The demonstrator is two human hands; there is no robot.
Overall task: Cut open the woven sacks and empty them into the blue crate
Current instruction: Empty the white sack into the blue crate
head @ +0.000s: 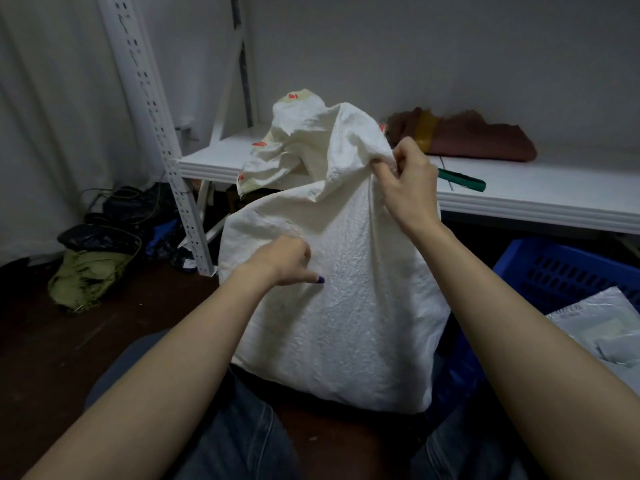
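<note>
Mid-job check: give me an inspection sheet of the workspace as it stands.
Surface: dark floor; white shelf behind.
Job's things: white woven sack upright on floor; blue crate at right, holding grey packets; green-handled tool on shelf.
Clutter: crumpled sack, brown cloth, green bag, black bags.
Hands: right hand pinches sack top; left hand grips its side.
Cables: dark wires at floor left.
Surroundings: white wall, perforated upright.

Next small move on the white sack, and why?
Probably tip the sack toward the blue crate. The right hand grips its bunched top, the left hand pinches its side, and neither holds anything else. Whether the mouth is open cannot be seen.
</note>
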